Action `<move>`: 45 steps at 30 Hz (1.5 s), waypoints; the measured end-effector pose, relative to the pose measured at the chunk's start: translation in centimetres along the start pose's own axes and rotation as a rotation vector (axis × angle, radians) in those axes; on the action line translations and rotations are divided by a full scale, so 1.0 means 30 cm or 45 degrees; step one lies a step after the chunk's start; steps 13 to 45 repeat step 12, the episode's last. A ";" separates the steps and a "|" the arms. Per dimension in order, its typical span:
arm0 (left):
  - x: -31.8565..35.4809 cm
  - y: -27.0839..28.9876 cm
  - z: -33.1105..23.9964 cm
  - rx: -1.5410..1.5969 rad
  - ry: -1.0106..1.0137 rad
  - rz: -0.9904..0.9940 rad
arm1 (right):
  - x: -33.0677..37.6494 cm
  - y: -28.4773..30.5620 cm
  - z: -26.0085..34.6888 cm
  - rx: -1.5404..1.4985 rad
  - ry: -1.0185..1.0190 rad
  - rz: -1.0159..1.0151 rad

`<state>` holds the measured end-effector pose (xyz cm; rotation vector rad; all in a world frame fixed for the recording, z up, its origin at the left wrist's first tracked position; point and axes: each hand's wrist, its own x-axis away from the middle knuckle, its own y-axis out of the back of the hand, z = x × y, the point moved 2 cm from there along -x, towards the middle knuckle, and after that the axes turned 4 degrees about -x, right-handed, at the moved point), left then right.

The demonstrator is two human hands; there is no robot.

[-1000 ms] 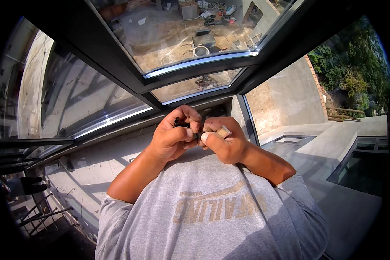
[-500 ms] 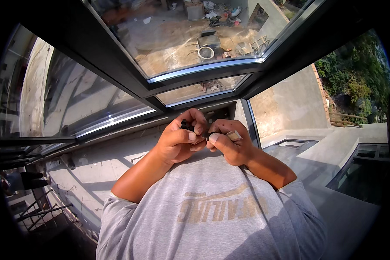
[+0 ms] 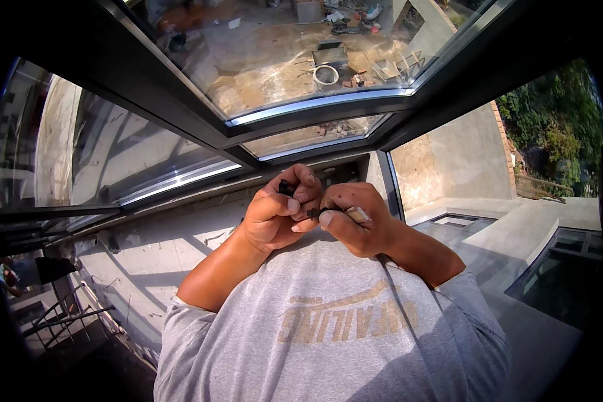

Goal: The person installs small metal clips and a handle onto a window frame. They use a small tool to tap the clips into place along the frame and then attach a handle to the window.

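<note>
Close in front of my chest, my left hand (image 3: 278,209) pinches a small black piece (image 3: 285,187) between thumb and curled fingers. What kind of piece it is cannot be made out. Beside it, my right hand (image 3: 356,220) is closed, its thumb pressed on another small dark part (image 3: 317,214). A pale, flat, rectangular piece (image 3: 358,214) sticks out of the same hand, partly covered by the fingers. The fingertips of both hands nearly meet, with the dark part between them.
Dark window frames (image 3: 234,142) with glass panes surround me ahead and at the left. Below, beyond the glass, lies a yard with a round white-rimmed bucket (image 3: 325,75) and rubble. A concrete ledge (image 3: 516,218) runs at right. At far left a person (image 3: 30,271) is near metal bars.
My left thumb and fingers have shifted slightly around the black piece. More of the dark part shows at my right thumb tip. The view has moved a little.
</note>
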<state>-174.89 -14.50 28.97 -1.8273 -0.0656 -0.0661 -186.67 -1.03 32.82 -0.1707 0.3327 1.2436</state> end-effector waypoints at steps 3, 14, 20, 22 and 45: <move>0.010 0.001 -0.007 0.019 -0.010 0.030 | -0.003 -0.009 0.003 0.008 -0.001 0.025; 0.053 0.044 -0.023 0.005 -0.007 0.083 | -0.008 -0.054 0.011 0.029 -0.052 0.067; 0.053 0.044 -0.023 0.005 -0.007 0.083 | -0.008 -0.054 0.011 0.029 -0.052 0.067; 0.053 0.044 -0.023 0.005 -0.007 0.083 | -0.008 -0.054 0.011 0.029 -0.052 0.067; 0.053 0.044 -0.023 0.005 -0.007 0.083 | -0.008 -0.054 0.011 0.029 -0.052 0.067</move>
